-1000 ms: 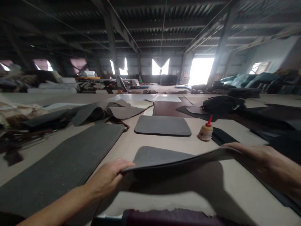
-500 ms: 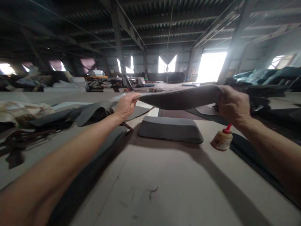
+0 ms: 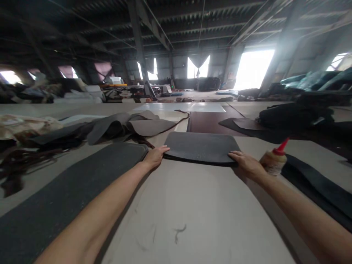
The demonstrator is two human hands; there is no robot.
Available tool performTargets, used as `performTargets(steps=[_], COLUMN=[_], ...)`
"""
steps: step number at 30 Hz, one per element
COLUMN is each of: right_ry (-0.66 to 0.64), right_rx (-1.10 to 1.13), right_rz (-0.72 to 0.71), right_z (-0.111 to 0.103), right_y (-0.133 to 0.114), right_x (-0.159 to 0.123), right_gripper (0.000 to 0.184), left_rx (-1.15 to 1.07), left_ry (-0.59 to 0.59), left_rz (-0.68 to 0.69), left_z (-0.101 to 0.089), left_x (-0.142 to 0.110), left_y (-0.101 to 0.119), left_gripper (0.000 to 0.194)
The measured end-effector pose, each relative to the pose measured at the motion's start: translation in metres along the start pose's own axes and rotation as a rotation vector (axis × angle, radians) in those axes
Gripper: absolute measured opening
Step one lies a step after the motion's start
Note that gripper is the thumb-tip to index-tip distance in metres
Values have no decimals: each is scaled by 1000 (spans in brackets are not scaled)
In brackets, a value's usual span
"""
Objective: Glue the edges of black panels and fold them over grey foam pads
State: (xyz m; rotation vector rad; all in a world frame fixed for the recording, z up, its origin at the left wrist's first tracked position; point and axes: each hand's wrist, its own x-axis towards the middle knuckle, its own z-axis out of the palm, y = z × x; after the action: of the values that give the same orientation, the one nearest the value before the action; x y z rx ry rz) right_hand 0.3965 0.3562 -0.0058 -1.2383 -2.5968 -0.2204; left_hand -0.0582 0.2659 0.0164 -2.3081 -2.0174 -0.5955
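Note:
A dark grey sheet [image 3: 202, 146] with rounded corners lies flat on the pale table [image 3: 192, 205], and the similar piece seen there before is now hidden beneath it. My left hand [image 3: 155, 157] grips its near left corner, fingers closed at the edge. At the near right corner, my right hand [image 3: 246, 164] holds the sheet the same way, fingertips on top. Just beyond my right wrist stands a glue bottle [image 3: 273, 161] with a red pointed nozzle, partly covered by the hand. My left forearm passes over a long dark panel [image 3: 82, 183].
Crumpled grey material [image 3: 137, 124] lies beyond my left hand. A dark red-brown board [image 3: 211, 123] is behind the sheet, with a black bundle [image 3: 291, 115] at the far right. Folded dark pieces [image 3: 316, 190] lie along the right side, and brown straps [image 3: 30, 161] at the left.
Both hands have come down with the sheet, from held up in the air to flat over the similar piece on the table. The glue bottle appears farther right in view.

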Motion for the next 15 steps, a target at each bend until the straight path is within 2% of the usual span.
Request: performTargets(steps=[4, 7, 9, 11, 13, 15], right_ry=[-90, -59, 25, 87, 85, 57], right_rx=[-65, 1, 113, 221, 285, 283], right_rz=[55, 151, 262, 409, 502, 503], right_z=[-3, -9, -15, -21, -26, -31], right_y=[3, 0, -8, -20, -36, -51], right_x=[1, 4, 6, 8, 7, 4], right_gripper=[70, 76, 70, 58, 45, 35], left_rx=[-62, -107, -126, -131, -124, -109], left_ry=[5, 46, 70, 79, 74, 61], left_rz=[-33, -135, -217, -279, -309, -309], left_z=[-3, 0, 4, 8, 9, 5], left_x=[0, 1, 3, 5, 6, 4], left_y=[-1, -4, -4, 1, 12, 28], left_gripper=[66, 78, 76, 71, 71, 74])
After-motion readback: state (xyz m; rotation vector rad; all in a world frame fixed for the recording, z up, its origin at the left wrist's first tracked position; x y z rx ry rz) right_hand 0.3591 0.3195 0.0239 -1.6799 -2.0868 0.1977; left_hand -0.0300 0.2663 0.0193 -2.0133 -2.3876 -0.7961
